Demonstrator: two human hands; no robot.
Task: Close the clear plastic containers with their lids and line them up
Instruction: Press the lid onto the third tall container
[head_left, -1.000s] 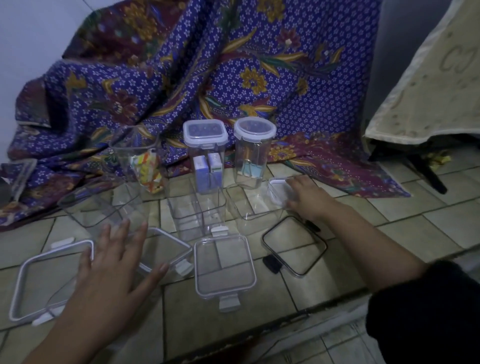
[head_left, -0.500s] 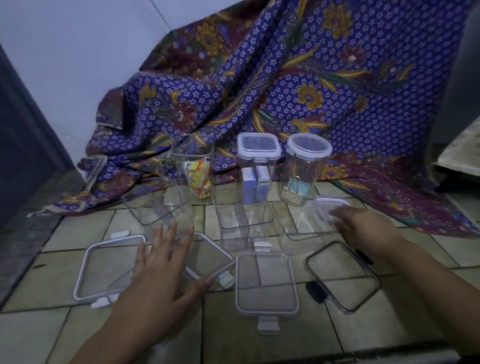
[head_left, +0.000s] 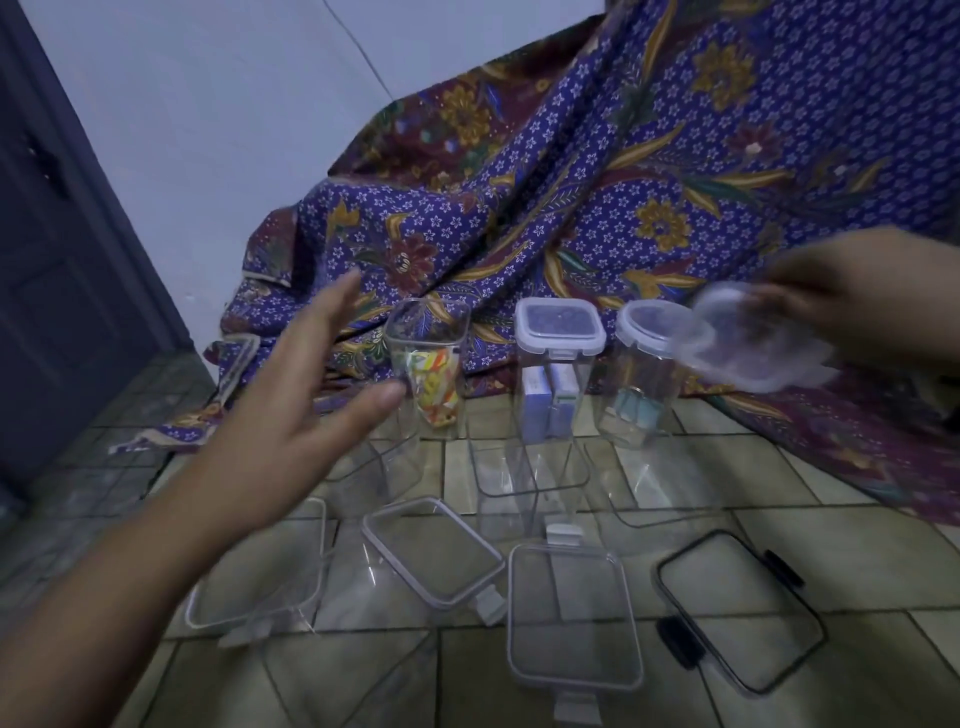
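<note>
My right hand (head_left: 852, 301) holds a small clear lid (head_left: 753, 345) in the air at the right, blurred by motion. My left hand (head_left: 291, 410) is raised with fingers spread, just left of a tall lidless container (head_left: 428, 364) that has colourful packets inside. Two tall lidded containers (head_left: 558, 374) (head_left: 647, 379) stand beside it. Low open containers (head_left: 530, 478) sit in front of them. On the floor lie flat lids: a white-rimmed lid (head_left: 434, 551), a second one (head_left: 571, 623), a third at the left (head_left: 260, 582) and a black-rimmed lid (head_left: 737, 608).
A purple flowered cloth (head_left: 597, 182) is draped behind the containers and spreads over the tiled floor (head_left: 831, 545). A dark door (head_left: 57, 249) and a pale wall (head_left: 208, 104) stand at the left.
My right hand has lifted the small clear lid off the floor and carries it up to the right. My left hand has risen from the floor lids toward the tall lidless container. The view tilted up.
</note>
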